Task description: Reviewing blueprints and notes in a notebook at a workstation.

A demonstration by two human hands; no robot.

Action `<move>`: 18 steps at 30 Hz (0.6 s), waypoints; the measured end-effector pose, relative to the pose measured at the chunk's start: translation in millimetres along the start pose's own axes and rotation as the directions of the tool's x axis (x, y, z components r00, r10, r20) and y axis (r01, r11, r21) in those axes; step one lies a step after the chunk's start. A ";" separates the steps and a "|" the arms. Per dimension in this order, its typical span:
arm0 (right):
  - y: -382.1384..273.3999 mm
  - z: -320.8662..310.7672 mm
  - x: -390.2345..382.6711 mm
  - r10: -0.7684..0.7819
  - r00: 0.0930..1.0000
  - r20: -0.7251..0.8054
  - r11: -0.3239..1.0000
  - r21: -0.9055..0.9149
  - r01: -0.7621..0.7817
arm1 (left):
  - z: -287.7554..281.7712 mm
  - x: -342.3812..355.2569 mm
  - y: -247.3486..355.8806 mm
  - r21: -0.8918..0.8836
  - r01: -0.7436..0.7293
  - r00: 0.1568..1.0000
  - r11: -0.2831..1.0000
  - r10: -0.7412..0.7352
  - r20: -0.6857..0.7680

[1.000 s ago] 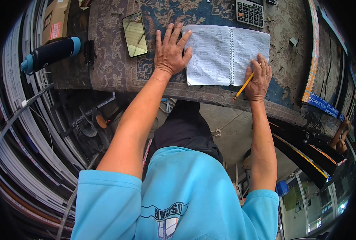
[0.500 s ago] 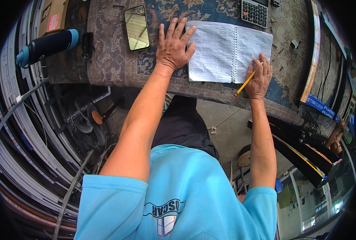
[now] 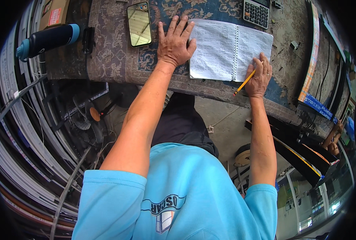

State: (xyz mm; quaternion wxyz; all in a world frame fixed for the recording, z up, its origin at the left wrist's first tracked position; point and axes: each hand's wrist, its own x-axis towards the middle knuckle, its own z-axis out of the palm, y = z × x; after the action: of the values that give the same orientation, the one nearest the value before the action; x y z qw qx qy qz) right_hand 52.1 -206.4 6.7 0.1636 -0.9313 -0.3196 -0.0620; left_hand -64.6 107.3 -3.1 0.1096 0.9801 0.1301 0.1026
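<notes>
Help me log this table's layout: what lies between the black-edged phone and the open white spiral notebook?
In the head view, the spread left hand and blue-and-brown patterned table covering lie between them.

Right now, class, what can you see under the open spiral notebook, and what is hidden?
The patterned rug-like covering shows around the spiral notebook, which rests on it. The part directly beneath the pages is covered, so whether anything else lies there cannot be told.
</notes>
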 end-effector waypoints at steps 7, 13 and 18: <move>-2.0 -0.6 0.1 0.009 1.000 0.011 1.000 -0.003 -0.009 | 2.0 -1.5 -1.4 -0.017 0.026 1.000 1.000 -0.026 -0.017; 0.7 0.3 -0.6 0.008 1.000 0.015 1.000 -0.004 -0.008 | 5.0 -2.1 -1.4 -0.016 0.023 1.000 1.000 -0.023 -0.009; -0.5 1.1 -1.0 0.005 1.000 0.012 1.000 -0.007 -0.005 | 3.9 -2.8 -2.1 -0.001 0.024 1.000 1.000 -0.024 -0.007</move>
State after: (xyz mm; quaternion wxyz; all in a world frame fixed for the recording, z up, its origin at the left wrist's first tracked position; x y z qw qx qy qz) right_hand 51.1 -206.2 5.6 0.1583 -0.9331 -0.3179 -0.0571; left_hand -66.9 107.7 -7.8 0.1106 0.9780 0.1424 0.1049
